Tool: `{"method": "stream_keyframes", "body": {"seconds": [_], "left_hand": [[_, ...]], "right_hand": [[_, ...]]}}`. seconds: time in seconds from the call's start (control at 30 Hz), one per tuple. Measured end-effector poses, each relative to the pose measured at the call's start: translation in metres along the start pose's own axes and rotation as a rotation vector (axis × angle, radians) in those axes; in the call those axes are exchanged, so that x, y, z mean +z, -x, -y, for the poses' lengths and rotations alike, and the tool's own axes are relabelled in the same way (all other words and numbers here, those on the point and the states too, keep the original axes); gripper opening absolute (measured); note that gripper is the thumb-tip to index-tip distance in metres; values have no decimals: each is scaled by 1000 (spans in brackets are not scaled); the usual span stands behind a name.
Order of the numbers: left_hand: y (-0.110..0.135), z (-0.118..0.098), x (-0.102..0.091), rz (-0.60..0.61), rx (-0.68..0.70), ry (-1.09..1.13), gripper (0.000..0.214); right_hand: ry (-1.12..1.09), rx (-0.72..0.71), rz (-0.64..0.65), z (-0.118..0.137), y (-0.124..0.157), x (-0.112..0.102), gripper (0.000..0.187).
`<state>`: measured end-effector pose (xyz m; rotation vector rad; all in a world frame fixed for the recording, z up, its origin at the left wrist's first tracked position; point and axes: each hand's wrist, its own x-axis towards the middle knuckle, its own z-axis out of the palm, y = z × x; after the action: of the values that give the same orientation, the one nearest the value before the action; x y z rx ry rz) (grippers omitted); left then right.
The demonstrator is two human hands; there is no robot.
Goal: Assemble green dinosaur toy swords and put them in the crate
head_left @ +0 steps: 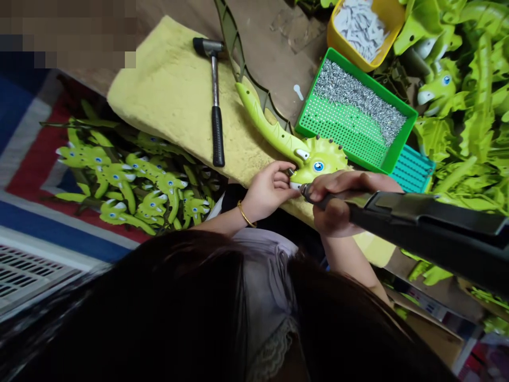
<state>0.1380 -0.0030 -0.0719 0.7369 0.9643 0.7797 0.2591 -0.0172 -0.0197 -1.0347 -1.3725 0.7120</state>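
A green plastic dinosaur toy (pixel 306 154) with a blue eye and a long tail lies on a yellow foam pad (pixel 170 101). My left hand (pixel 268 188), a gold bangle on its wrist, pinches the toy's white snout. My right hand (pixel 342 199) is wrapped round a black electric screwdriver (pixel 417 223), whose tip meets the toy near the snout, close to my left fingers.
A hammer (pixel 216 101) lies on the pad. A green tray of screws (pixel 358 111) and a yellow tub of white parts (pixel 363 29) sit beyond the toy. Green dinosaur toys are heaped at right (pixel 465 101) and on the floor at left (pixel 131 185).
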Motion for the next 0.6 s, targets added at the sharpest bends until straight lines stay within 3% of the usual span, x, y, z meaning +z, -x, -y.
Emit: {"method": "stream_keyframes", "body": {"seconds": [0.1,0.23,0.37,0.5,0.6], "left_hand": [[3,-1,-3,44,-1,-53,49],[10,-5,-6,88,95,-350,55],[13,-4,4,-25,325,-904,53],[12,4,17,-147,457,-1192,45],[13,6,16,-147,446,-1081,46]], "right_hand": [[-129,-188,-222,3,-12,6,33],[-116,-164,-435,14,-44,-15,21],[90,-200,-437,4,-79,-46,11],[3,-231,-553,-37,-113,-47,33],[56,-219,-659,-72,-129,-35,57]]}}
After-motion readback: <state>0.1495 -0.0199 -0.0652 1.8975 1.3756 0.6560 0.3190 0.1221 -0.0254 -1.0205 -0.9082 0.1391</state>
